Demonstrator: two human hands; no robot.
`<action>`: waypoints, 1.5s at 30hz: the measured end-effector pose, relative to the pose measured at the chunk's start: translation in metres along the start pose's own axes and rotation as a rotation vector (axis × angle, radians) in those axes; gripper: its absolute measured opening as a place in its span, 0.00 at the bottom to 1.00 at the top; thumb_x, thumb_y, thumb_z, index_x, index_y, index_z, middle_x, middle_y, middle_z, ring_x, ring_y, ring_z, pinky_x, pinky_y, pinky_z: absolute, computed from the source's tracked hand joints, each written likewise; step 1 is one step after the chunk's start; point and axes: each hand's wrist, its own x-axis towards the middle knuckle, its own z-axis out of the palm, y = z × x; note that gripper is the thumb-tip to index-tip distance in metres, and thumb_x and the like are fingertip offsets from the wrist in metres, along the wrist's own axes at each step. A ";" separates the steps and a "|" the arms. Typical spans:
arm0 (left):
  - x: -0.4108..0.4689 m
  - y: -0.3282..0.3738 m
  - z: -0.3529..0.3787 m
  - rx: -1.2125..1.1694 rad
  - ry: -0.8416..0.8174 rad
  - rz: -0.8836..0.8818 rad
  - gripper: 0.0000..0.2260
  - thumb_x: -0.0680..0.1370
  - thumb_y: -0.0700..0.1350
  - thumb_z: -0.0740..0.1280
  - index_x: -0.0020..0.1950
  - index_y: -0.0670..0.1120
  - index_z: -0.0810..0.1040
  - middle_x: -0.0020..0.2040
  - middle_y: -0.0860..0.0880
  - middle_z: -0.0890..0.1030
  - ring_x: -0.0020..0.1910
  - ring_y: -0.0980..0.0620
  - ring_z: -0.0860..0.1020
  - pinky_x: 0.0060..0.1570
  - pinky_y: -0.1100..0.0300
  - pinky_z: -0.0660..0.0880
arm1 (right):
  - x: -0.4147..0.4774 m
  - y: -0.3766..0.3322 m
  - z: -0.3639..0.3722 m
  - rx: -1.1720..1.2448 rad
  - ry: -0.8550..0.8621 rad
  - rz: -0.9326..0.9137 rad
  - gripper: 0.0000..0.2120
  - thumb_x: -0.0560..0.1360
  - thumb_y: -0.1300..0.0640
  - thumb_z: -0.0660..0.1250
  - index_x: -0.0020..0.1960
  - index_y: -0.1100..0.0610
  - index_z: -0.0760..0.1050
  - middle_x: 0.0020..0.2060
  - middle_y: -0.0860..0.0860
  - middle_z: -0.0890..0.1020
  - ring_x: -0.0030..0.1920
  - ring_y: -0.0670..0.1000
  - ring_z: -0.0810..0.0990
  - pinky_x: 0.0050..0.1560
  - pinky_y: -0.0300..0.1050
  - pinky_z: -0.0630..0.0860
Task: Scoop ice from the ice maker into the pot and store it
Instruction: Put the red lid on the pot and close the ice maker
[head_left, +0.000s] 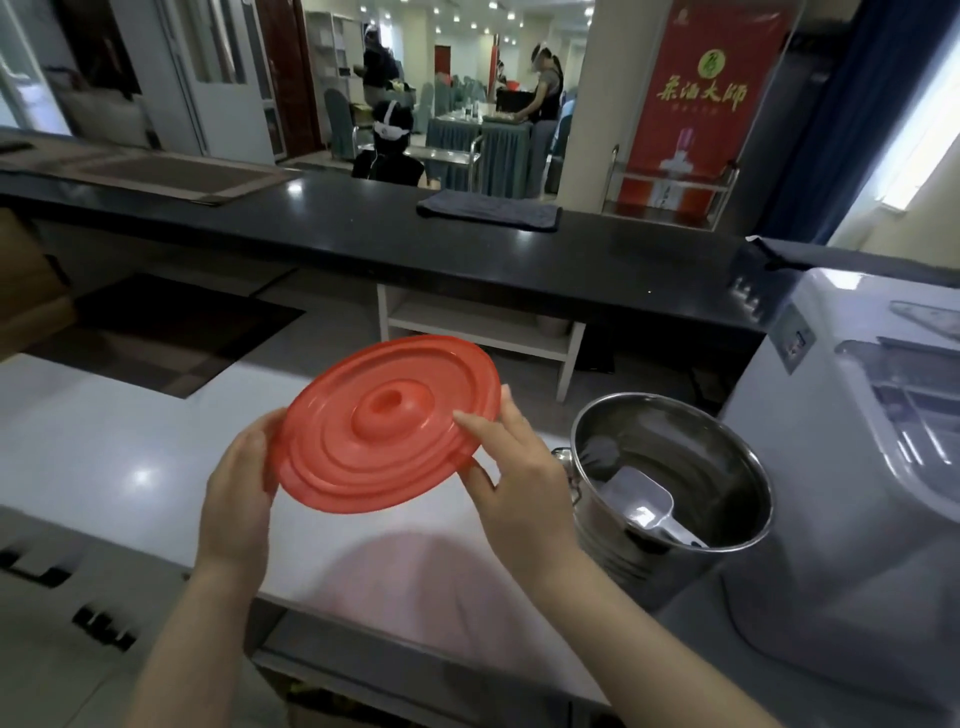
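A round red plastic lid (387, 423) hangs tilted above the white counter (119, 462), held between both hands. My left hand (241, 493) grips its left rim. My right hand (511, 475) pinches its right rim, thumb on top. To the right stands an open steel pot (670, 486) with a metal scoop (647, 506) lying inside; no ice shows in it. The grey ice maker (857, 467) sits at the far right, right next to the pot.
A long black bar counter (363, 228) runs across behind, with a folded dark cloth (488, 209) on it. A white shelf unit (483, 327) stands below it. A dark floor mat (166, 332) lies at the left. People are in the dining room beyond.
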 end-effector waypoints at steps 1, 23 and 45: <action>-0.001 0.002 0.002 -0.031 -0.005 0.004 0.14 0.83 0.44 0.53 0.57 0.58 0.76 0.53 0.57 0.80 0.55 0.61 0.78 0.56 0.61 0.72 | 0.001 -0.002 -0.005 0.033 0.025 0.014 0.20 0.72 0.61 0.72 0.62 0.49 0.78 0.71 0.59 0.69 0.70 0.53 0.69 0.64 0.41 0.67; 0.001 0.066 0.102 -0.299 -0.275 0.229 0.20 0.74 0.63 0.62 0.64 0.59 0.74 0.63 0.60 0.77 0.66 0.60 0.71 0.65 0.55 0.65 | 0.027 0.018 -0.105 0.545 0.314 0.301 0.07 0.75 0.60 0.69 0.42 0.49 0.80 0.35 0.45 0.84 0.38 0.44 0.81 0.42 0.37 0.76; -0.017 0.035 0.192 -0.286 -0.316 0.031 0.15 0.74 0.52 0.59 0.60 0.56 0.74 0.58 0.53 0.79 0.57 0.53 0.78 0.52 0.59 0.75 | -0.001 0.076 -0.157 0.197 0.363 0.524 0.14 0.78 0.53 0.64 0.63 0.44 0.75 0.49 0.36 0.81 0.51 0.33 0.78 0.48 0.27 0.75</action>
